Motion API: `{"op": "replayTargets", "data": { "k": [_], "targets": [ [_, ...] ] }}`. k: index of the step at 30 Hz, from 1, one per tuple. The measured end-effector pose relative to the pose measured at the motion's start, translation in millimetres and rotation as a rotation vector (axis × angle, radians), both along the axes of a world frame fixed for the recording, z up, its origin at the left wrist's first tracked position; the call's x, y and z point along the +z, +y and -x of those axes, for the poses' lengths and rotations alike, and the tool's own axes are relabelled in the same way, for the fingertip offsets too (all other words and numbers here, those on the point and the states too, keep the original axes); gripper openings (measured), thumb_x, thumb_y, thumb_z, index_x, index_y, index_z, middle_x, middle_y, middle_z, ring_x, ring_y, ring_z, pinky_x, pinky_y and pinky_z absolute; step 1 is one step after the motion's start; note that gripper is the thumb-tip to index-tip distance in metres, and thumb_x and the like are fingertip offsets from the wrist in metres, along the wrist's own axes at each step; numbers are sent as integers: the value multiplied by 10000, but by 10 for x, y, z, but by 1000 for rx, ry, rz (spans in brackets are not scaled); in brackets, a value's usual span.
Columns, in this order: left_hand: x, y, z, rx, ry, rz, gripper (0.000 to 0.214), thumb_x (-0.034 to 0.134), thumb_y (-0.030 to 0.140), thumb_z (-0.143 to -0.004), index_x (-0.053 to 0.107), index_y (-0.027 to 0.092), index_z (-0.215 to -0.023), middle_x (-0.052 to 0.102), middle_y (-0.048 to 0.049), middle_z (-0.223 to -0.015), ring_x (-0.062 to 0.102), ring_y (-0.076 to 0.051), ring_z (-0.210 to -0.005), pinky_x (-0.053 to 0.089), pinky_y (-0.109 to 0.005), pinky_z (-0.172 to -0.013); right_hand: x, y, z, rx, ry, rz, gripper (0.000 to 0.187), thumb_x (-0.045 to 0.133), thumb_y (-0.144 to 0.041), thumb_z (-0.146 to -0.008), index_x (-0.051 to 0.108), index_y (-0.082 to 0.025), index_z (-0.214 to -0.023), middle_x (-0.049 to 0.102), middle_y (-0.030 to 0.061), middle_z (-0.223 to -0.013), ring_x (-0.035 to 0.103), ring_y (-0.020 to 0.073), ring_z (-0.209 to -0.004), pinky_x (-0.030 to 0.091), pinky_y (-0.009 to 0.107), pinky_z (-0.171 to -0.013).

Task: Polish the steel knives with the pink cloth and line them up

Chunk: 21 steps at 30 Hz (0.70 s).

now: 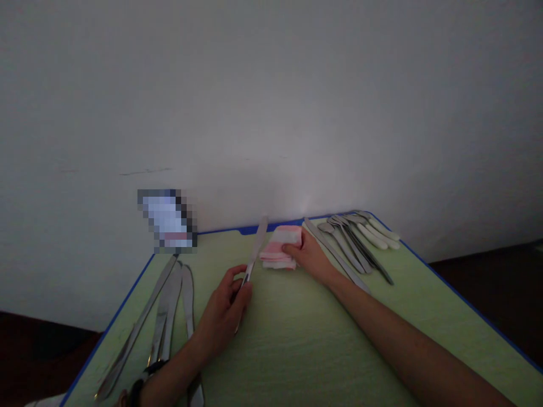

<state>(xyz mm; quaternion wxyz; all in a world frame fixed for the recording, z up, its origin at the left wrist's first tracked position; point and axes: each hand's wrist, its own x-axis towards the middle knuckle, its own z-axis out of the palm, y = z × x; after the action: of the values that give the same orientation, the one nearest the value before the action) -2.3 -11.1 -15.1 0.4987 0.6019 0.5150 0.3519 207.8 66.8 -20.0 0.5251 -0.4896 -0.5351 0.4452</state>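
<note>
My left hand (227, 302) is closed round the handle of a table knife (258, 243), whose blade points up and away toward the wall. In my right hand (307, 251) is a folded pink-and-white striped cloth (280, 249), pinched between thumb and fingers. The cloth is just to the right of the blade, with a small gap between them. Several more table knives (169, 299) lie at the left, partly hidden by my left forearm. Right of the cloth, another knife (326, 243) lies beside my right forearm.
Several spoons (345, 249) and other cutlery with white handles (373, 234) lie at the table's far right. A blurred phone-like device (167, 220) leans by the far left corner. The green table (322, 350) has a blue edge and stands against a grey wall (271, 113).
</note>
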Motion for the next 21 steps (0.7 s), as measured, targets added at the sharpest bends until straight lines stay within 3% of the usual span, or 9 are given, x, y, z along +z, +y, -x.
{"op": "replayTargets", "data": {
  "k": [4, 10, 17, 21],
  "targets": [
    [21, -5, 10, -7, 42, -59, 386, 394, 440, -928, 409, 162, -1195, 404, 99, -559, 383, -96, -481, 320, -193, -462, 2, 3, -6, 52, -68, -7, 319, 688, -220, -628, 603, -178, -933, 667, 20, -868, 594, 167, -771, 474, 321, -729],
    [40, -3, 24, -90, 77, -19, 417, 402, 426, -924, 409, 151, -1237, 377, 97, -585, 369, -96, -491, 307, -201, -469, 3, 6, 10, 110, 227, 76, 354, 693, -209, -619, 608, -180, -962, 693, 17, -870, 619, 169, -767, 490, 311, -736],
    [41, 11, 43, -198, 225, -59, 383, 400, 398, -925, 506, 144, -1191, 459, 64, -597, 408, -108, -521, 308, -213, -491, -20, 29, 27, 88, 386, 78, 310, 710, -231, -621, 640, -193, -921, 716, 18, -852, 641, 192, -796, 499, 331, -786],
    [25, 18, 57, -227, 257, -98, 374, 391, 385, -931, 527, 154, -1191, 485, 55, -599, 437, -116, -529, 316, -213, -495, 35, 27, 7, 125, 585, 102, 292, 664, -389, -694, 645, -195, -912, 720, 31, -883, 657, 224, -898, 508, 359, -837]
  ]
}}
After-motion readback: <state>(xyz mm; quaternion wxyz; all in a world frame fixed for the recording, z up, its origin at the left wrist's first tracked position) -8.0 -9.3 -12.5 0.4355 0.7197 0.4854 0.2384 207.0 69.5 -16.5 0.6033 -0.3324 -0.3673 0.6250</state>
